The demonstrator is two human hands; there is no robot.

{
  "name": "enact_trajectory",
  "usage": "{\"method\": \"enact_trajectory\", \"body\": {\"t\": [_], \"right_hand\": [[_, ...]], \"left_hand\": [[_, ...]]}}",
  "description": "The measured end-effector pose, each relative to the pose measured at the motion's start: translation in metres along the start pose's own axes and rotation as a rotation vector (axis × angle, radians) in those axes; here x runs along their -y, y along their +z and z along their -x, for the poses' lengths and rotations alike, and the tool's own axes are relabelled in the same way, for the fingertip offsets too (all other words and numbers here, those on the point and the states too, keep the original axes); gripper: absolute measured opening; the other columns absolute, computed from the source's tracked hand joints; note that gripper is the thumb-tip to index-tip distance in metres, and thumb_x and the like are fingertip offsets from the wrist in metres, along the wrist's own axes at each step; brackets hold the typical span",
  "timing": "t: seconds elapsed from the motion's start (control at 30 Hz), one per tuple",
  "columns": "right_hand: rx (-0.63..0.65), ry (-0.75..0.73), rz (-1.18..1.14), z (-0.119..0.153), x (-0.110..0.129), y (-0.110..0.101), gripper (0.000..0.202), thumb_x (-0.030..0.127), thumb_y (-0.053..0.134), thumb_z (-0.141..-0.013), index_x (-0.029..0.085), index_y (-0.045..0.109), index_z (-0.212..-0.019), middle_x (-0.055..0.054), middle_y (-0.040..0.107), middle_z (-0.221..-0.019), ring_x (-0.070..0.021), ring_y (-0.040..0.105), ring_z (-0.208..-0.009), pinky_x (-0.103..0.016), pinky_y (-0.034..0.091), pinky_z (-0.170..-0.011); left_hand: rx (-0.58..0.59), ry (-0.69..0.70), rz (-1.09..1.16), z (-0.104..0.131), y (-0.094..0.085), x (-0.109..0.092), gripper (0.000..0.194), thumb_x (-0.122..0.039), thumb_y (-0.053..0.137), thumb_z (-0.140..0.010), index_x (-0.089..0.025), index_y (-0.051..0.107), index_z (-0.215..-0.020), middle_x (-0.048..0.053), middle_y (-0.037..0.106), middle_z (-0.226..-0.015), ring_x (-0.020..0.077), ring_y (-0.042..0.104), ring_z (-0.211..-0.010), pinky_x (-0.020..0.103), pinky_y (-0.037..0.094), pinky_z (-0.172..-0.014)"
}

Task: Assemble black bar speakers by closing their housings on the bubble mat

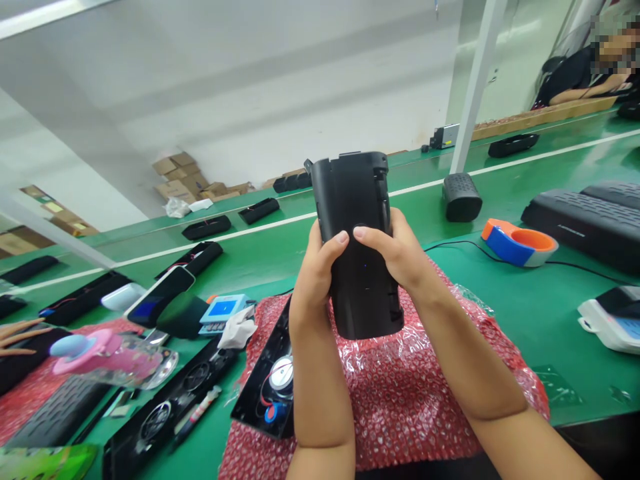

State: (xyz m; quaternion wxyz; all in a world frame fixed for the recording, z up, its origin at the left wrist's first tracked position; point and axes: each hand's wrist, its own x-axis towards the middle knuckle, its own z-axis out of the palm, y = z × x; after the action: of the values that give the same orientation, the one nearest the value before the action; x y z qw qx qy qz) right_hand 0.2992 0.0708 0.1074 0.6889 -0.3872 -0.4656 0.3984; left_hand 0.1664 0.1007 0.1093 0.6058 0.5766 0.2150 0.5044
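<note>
Both hands hold up a black plastic speaker housing (357,287) over red bubble wrap (400,400). Wrapped round its left side is my left hand (317,273), thumb pressed on the front face. My right hand (400,253) grips the right side in the same way, the two thumb tips close together. Fingers behind the housing are hidden. A small blue dot shows on the front, and notched cut-outs run down the right edge. Below and left, partly behind my left forearm, an open black casing (265,393) with a round white-topped part and red wires lies on the wrap.
On the left are a pink bottle (120,357), a black speaker panel (170,400), a phone (160,297) and a light-blue device (223,313). To the right sit an orange-and-blue tape ring (520,243) and black speakers (590,223). Another person's hand (20,337) rests at far left; a co-worker (575,80) sits back right.
</note>
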Motion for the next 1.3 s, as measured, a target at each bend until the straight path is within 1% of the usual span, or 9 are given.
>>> {"method": "enact_trajectory", "body": {"t": [0.2, 0.43, 0.77, 1.0, 1.07, 1.13, 1.2, 1.23, 1.3], "right_hand": [[0.005, -0.007, -0.011, 0.0, 0.0, 0.001, 0.063, 0.051, 0.081, -0.065, 0.021, 0.051, -0.111, -0.009, 0.064, -0.113, -0.0295, 0.063, -0.106, -0.047, 0.054, -0.095], [0.008, -0.006, -0.012, -0.001, 0.0, 0.0, 0.063, 0.051, 0.081, -0.065, 0.021, 0.051, -0.111, -0.01, 0.064, -0.113, -0.0293, 0.063, -0.106, -0.047, 0.054, -0.095], [0.006, 0.005, 0.018, 0.0, 0.0, 0.001, 0.063, 0.051, 0.079, -0.066, 0.02, 0.05, -0.113, -0.011, 0.063, -0.116, -0.0298, 0.062, -0.108, -0.047, 0.054, -0.094], [0.024, 0.014, 0.039, 0.001, 0.003, 0.001, 0.061, 0.05, 0.077, -0.067, 0.02, 0.051, -0.114, -0.011, 0.063, -0.119, -0.03, 0.062, -0.109, -0.046, 0.054, -0.096], [0.03, 0.025, 0.026, -0.001, 0.003, 0.001, 0.061, 0.049, 0.077, -0.066, 0.019, 0.053, -0.114, -0.012, 0.063, -0.119, -0.0301, 0.063, -0.108, -0.046, 0.054, -0.095], [0.048, 0.038, 0.019, -0.006, 0.001, -0.002, 0.06, 0.049, 0.077, -0.066, 0.018, 0.054, -0.113, -0.012, 0.065, -0.118, -0.0301, 0.064, -0.107, -0.045, 0.054, -0.095], [0.055, 0.034, 0.062, -0.016, -0.006, -0.009, 0.059, 0.051, 0.074, -0.069, 0.018, 0.056, -0.114, -0.012, 0.066, -0.117, -0.0296, 0.064, -0.108, -0.044, 0.053, -0.096], [0.036, 0.027, 0.109, -0.023, -0.013, -0.016, 0.059, 0.052, 0.073, -0.07, 0.018, 0.056, -0.115, -0.011, 0.066, -0.117, -0.0292, 0.063, -0.109, -0.044, 0.053, -0.097], [-0.049, 0.049, 0.237, -0.039, -0.031, -0.031, 0.06, 0.055, 0.071, -0.073, 0.018, 0.056, -0.119, -0.01, 0.067, -0.117, -0.0286, 0.062, -0.111, -0.043, 0.051, -0.099]], "left_hand": [[0.003, 0.006, 0.002, 0.0, 0.0, 0.0, 0.057, -0.045, 0.072, -0.077, -0.025, 0.056, -0.128, 0.007, 0.07, -0.116, 0.0312, 0.064, -0.113, 0.04, 0.053, -0.095], [-0.001, -0.001, 0.011, 0.0, 0.0, 0.001, 0.053, -0.045, 0.072, -0.077, -0.026, 0.058, -0.125, 0.006, 0.071, -0.113, 0.0309, 0.065, -0.111, 0.041, 0.053, -0.095], [-0.001, -0.006, 0.008, 0.0, 0.001, -0.001, 0.055, -0.043, 0.072, -0.077, -0.024, 0.056, -0.126, 0.006, 0.07, -0.115, 0.0293, 0.066, -0.109, 0.038, 0.054, -0.092], [0.007, -0.011, -0.019, 0.0, -0.001, 0.0, 0.058, -0.046, 0.07, -0.078, -0.024, 0.054, -0.129, 0.007, 0.071, -0.106, 0.0284, 0.067, -0.104, 0.038, 0.054, -0.09], [-0.001, -0.012, -0.027, -0.002, -0.002, 0.001, 0.058, -0.046, 0.07, -0.078, -0.024, 0.053, -0.129, 0.007, 0.07, -0.109, 0.0278, 0.067, -0.105, 0.038, 0.053, -0.092], [-0.022, -0.014, -0.045, -0.005, -0.003, 0.004, 0.06, -0.047, 0.071, -0.077, -0.024, 0.052, -0.128, 0.008, 0.067, -0.117, 0.0276, 0.066, -0.107, 0.037, 0.052, -0.094], [-0.056, -0.037, -0.107, -0.012, -0.004, 0.013, 0.066, -0.05, 0.072, -0.075, -0.022, 0.049, -0.13, 0.01, 0.064, -0.123, 0.0282, 0.065, -0.11, 0.037, 0.052, -0.094], [-0.07, -0.067, -0.171, -0.017, -0.004, 0.019, 0.071, -0.052, 0.072, -0.073, -0.021, 0.046, -0.132, 0.012, 0.063, -0.125, 0.0289, 0.065, -0.11, 0.038, 0.052, -0.093], [-0.089, -0.178, -0.386, -0.026, -0.003, 0.036, 0.087, -0.057, 0.073, -0.07, -0.02, 0.037, -0.139, 0.016, 0.061, -0.129, 0.0315, 0.064, -0.111, 0.04, 0.051, -0.092]]}}
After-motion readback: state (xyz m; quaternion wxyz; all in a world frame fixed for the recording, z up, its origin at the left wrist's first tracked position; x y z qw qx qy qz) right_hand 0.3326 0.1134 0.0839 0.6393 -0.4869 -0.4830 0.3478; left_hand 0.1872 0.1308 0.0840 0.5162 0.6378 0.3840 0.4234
